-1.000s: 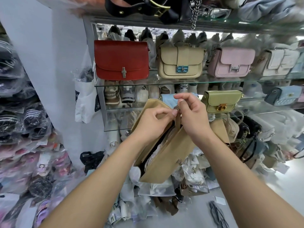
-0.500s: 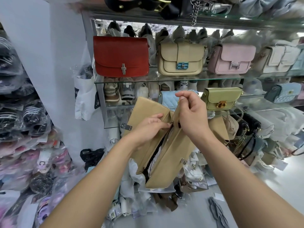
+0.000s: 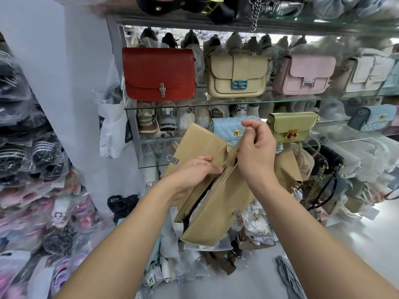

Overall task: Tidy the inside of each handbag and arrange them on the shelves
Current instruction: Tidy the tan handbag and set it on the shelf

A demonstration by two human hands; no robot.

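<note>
Both grips hold an open tan bag (image 3: 218, 212) in the air, in front of the shelves.
The left grip (image 3: 194, 171) curls its fingers over the rim of the bag's mouth. The right grip (image 3: 255, 152), just above and to its right, pinches a tan strip (image 3: 232, 151) at the top of the mouth between thumb and forefinger. The bag hangs tilted, with its flap (image 3: 200, 143) folded back above the left grip. White paper (image 3: 199, 207) shows inside the mouth just below that grip. Just beyond the right grip, a blue bag (image 3: 226, 128) and a green bag (image 3: 291, 126) sit on the lower shelf (image 3: 159, 138). Higher above both grips, a red bag (image 3: 158, 74), a cream bag (image 3: 237, 75) and a pink bag (image 3: 304, 74) stand in a row on the upper shelf (image 3: 237, 101).
</note>
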